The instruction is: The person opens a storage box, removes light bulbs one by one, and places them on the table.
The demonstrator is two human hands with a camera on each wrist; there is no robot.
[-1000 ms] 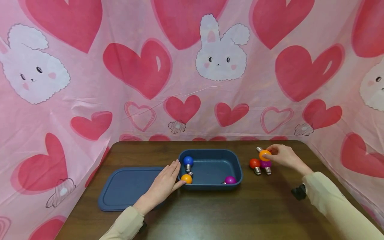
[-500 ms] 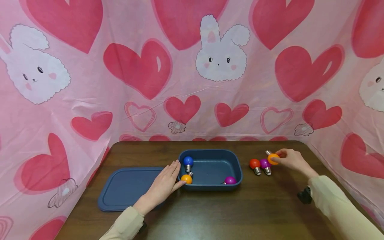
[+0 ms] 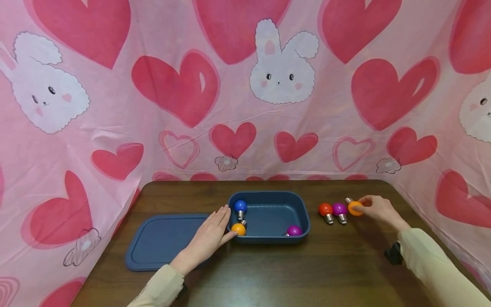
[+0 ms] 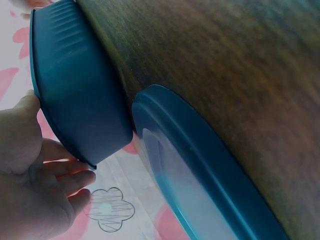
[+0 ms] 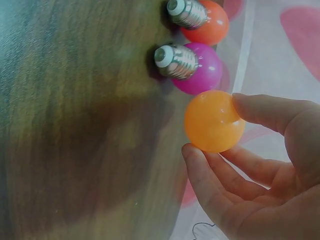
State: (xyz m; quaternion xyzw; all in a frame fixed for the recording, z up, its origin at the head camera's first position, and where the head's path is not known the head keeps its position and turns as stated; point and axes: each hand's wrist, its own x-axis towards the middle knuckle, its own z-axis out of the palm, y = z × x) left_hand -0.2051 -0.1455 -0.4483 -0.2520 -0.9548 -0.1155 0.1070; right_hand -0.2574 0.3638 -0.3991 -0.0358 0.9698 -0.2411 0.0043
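The orange bulb (image 3: 355, 208) is at the right end of a row of bulbs, over the far right part of the brown table (image 3: 287, 273), its metal cap pointing away and to the left; we see the right hand (image 3: 379, 209) pinching its round globe between thumb and fingertips, though we cannot tell whether the globe touches the tabletop; just left of it lies a purple bulb (image 3: 339, 209), and beside that a red bulb (image 3: 326, 209), both with caps toward us.

Our left hand (image 3: 211, 232) grips nothing; its fingers extend along the left rim of the blue box (image 3: 268, 221), the thumb at the near left corner; inside the box we find a blue bulb (image 3: 240, 206) in the far left corner, a second orange bulb (image 3: 238, 229) in the near left one and another purple bulb (image 3: 294, 230) in the near right one; left of the box lies a flat blue lid (image 3: 165, 241), partly behind our left hand; beyond the table hangs a pink cloth (image 3: 264, 117) printed with hearts and rabbits.
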